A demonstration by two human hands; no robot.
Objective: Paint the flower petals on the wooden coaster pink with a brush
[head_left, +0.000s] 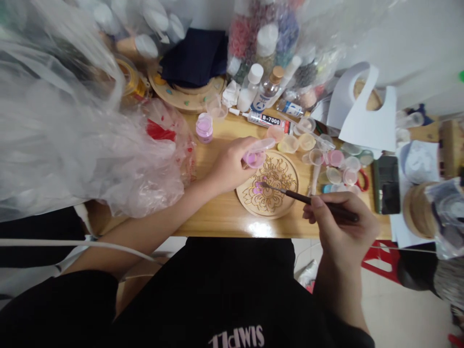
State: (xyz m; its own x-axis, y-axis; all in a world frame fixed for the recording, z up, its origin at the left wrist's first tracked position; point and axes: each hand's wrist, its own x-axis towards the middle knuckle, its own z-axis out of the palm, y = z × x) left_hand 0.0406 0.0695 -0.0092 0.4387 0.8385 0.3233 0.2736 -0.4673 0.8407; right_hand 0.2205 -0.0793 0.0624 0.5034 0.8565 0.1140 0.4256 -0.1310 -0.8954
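Round wooden plaque (269, 197), lying face up on the bench (210, 217); circular, hence without a long axis. It lies forward and left of the right hand (339, 217), whose fingers are closed around the handle of a slender brush-like tool (299, 196). The left hand (234, 159), nearer, pinches a small open cup (255, 158) of purple material at the upper-left rim, hiding part of it. The tool's tip is at the purple patches (257, 189); contact cannot be determined. Some right-hand fingers are concealed.
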